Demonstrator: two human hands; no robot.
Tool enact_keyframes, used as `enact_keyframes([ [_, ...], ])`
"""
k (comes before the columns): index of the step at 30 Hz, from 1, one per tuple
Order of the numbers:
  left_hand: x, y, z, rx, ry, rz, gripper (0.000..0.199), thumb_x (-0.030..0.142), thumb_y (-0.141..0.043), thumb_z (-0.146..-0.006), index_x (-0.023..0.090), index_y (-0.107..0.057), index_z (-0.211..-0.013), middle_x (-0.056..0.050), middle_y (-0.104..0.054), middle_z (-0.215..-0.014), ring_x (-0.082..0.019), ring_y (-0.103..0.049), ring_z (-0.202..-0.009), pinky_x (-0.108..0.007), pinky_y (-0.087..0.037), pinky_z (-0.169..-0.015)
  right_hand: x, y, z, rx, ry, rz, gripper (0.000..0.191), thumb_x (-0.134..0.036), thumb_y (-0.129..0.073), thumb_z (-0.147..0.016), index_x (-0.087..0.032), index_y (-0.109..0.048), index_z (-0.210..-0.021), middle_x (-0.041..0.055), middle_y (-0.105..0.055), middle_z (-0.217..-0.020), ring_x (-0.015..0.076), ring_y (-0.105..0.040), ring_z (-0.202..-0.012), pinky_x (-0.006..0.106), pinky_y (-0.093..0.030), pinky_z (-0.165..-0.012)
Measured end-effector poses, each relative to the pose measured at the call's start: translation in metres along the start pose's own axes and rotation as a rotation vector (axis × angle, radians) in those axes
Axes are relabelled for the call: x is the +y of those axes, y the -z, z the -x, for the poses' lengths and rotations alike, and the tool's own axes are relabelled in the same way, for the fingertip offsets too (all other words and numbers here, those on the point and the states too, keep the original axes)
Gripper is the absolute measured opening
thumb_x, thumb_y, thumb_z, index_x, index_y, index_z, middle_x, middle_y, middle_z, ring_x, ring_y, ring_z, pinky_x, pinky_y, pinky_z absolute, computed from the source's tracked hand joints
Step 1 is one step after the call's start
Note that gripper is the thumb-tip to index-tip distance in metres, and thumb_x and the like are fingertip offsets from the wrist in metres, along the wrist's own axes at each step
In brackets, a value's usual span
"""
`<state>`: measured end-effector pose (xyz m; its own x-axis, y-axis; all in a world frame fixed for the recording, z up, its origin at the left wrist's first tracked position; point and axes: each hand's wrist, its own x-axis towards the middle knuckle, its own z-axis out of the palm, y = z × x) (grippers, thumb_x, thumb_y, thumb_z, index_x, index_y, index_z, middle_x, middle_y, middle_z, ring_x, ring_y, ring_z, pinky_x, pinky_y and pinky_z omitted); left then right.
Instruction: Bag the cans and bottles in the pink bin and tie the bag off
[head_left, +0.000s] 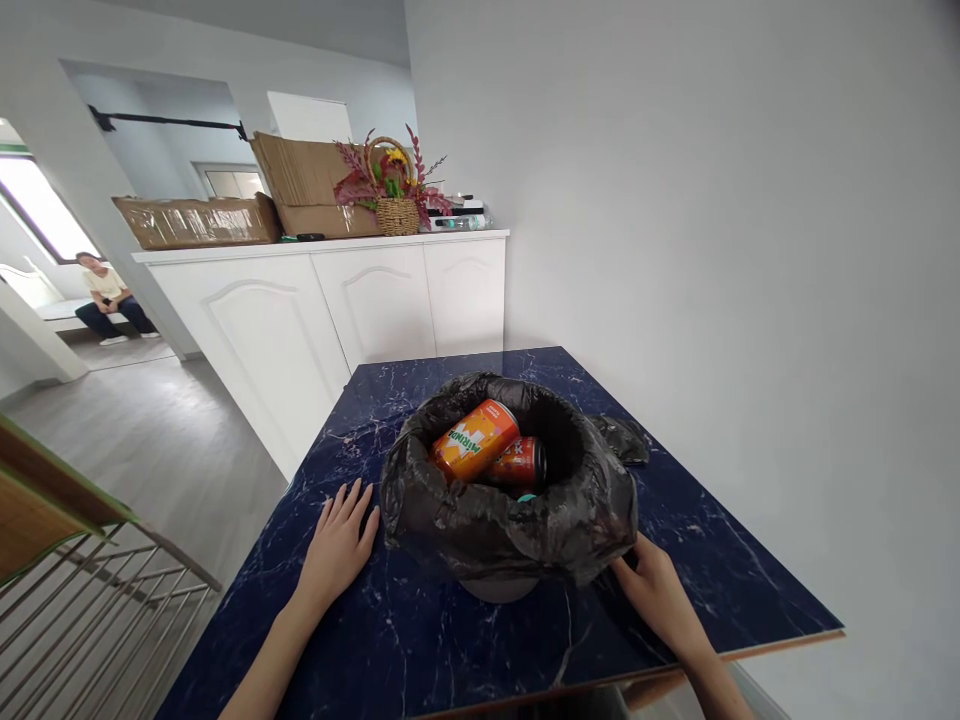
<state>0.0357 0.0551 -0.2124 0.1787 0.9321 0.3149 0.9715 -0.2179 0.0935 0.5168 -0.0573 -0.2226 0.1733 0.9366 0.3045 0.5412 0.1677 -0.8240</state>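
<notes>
A round bin lined with a black bin bag (pixel 480 530) stands on the dark blue marbled table, the bag folded out over its rim. Inside, an orange Mirinda can (pixel 477 440) lies tilted on top of a red can with a dark end (pixel 525 462). A bit of something turquoise shows below them. Left of the bin, my left hand (pixel 337 550) lies flat on the table with its fingers spread, holding nothing. My right hand (pixel 656 590) is at the bin's lower right, against the bag; its fingertips are hidden behind the plastic, so its grip cannot be made out.
Some black plastic (pixel 621 438) lies on the table (pixel 720 560) behind the bin. A white cabinet (pixel 255 310) carries cardboard boxes (pixel 199 222) and a flower basket (pixel 397 215). A metal rack (pixel 112 590) stands left. Far off, a person (pixel 109 295) sits on a bed.
</notes>
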Motion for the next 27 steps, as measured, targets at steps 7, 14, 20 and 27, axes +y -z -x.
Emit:
enact_keyframes([
  [7, 0.000, 0.001, 0.001, 0.002, -0.011, -0.011, 0.063, 0.040, -0.040, -0.103, 0.017, -0.055, -0.160, -0.014, -0.051, -0.167, -0.038, -0.033, -0.162, -0.062, -0.029, -0.131, -0.004, 0.000, 0.000, 0.015, 0.006, 0.016, 0.038, -0.052, -0.055, -0.100, -0.020, -0.076, -0.099, 0.0075, -0.077, -0.083, 0.0246, -0.067, -0.071, 0.029, -0.048, -0.059],
  [14, 0.004, 0.005, 0.005, 0.003, -0.025, -0.007, 0.060, 0.037, -0.040, -0.104, 0.017, -0.056, -0.158, -0.014, -0.047, -0.169, -0.038, -0.033, -0.162, -0.062, -0.029, -0.131, -0.011, 0.001, 0.000, -0.008, 0.002, 0.031, 0.039, -0.050, -0.051, -0.100, -0.020, -0.076, -0.102, 0.0067, -0.077, -0.084, 0.0246, -0.066, -0.069, 0.031, -0.046, -0.059],
  [20, 0.014, 0.006, 0.013, 0.015, -0.017, 0.004, 0.061, 0.043, -0.041, -0.106, 0.015, -0.057, -0.157, -0.016, -0.046, -0.169, -0.039, -0.035, -0.161, -0.063, -0.031, -0.130, -0.015, -0.003, -0.003, -0.022, 0.021, 0.037, 0.037, -0.050, -0.055, -0.097, -0.020, -0.078, -0.097, 0.0080, -0.079, -0.085, 0.0257, -0.069, -0.073, 0.032, -0.052, -0.067],
  [27, 0.027, 0.012, 0.026, 0.039, 0.008, 0.073, 0.064, 0.045, -0.039, -0.104, 0.012, -0.058, -0.156, -0.018, -0.047, -0.168, -0.041, -0.036, -0.161, -0.064, -0.029, -0.130, -0.038, 0.003, -0.022, -0.180, -0.018, -0.193, 0.039, -0.057, -0.067, -0.088, -0.020, -0.080, -0.089, 0.0100, -0.082, -0.089, 0.0319, -0.076, -0.088, 0.043, -0.059, -0.085],
])
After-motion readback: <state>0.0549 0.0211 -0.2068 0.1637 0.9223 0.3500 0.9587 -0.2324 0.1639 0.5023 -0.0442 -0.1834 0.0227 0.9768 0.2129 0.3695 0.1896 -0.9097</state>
